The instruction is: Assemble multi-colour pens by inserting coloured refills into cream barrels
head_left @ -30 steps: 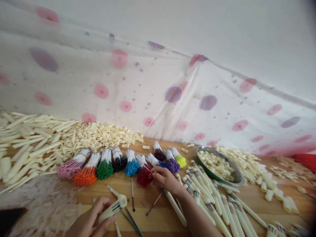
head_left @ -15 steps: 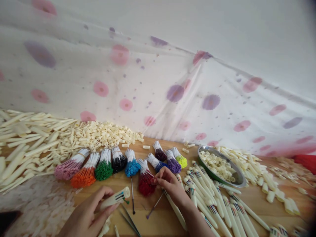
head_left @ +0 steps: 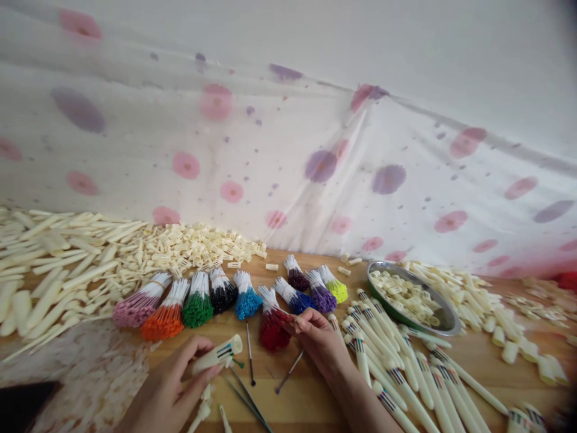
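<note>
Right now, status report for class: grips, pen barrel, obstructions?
Left grip closed around tilted pen barrel. Right grip pinched at red refill bundle, hold unclear. Tweezers, two loose refills between.

Ten Colours Against White

White-stemmed bundles (head_left: 197, 307) show pink, orange, green, black, light blue, red, maroon, dark blue, purple and yellow; the pen barrel (head_left: 214, 356) is cream, marked blue and black; pink and purple spots dapple white sheeting (head_left: 270, 156); the tabletop (head_left: 297, 406) is brown.
</note>
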`<state>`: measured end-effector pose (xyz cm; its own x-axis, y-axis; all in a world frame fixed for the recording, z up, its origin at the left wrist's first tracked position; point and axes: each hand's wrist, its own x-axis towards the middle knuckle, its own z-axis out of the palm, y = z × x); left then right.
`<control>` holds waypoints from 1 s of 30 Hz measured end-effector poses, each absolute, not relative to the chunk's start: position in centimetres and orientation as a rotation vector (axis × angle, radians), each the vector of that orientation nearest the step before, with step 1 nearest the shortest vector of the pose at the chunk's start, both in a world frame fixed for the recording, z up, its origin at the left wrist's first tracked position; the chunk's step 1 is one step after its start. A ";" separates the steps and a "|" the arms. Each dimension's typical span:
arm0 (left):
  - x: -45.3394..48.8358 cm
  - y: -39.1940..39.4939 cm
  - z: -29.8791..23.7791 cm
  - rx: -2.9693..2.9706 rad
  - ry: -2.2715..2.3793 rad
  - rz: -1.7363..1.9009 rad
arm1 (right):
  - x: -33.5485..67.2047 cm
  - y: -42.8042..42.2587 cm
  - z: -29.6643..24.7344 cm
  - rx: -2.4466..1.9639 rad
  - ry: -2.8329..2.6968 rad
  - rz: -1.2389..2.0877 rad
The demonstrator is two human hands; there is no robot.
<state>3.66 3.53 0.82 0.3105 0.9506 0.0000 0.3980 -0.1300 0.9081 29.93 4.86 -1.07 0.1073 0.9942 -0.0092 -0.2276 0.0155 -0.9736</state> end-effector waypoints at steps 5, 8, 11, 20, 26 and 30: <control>3.4 3.3 0.3 1.732 1.241 0.789 | 30.7 4.8 -0.1 -1.061 -1.031 1.212; 3.3 3.2 0.2 1.775 1.250 0.797 | 31.6 4.0 1.9 -1.043 -1.052 1.186; 3.2 3.2 0.5 1.915 1.307 0.827 | 31.5 2.7 3.8 -0.984 -1.053 1.194; 3.3 2.8 1.1 2.139 1.207 0.993 | 27.8 1.0 3.7 -0.587 -0.993 1.558; 3.4 3.0 1.0 2.176 1.204 1.175 | 28.4 0.9 4.0 -0.543 -0.959 1.554; 3.5 2.9 0.3 2.086 1.203 1.156 | 28.0 1.1 3.5 -0.534 -0.981 1.576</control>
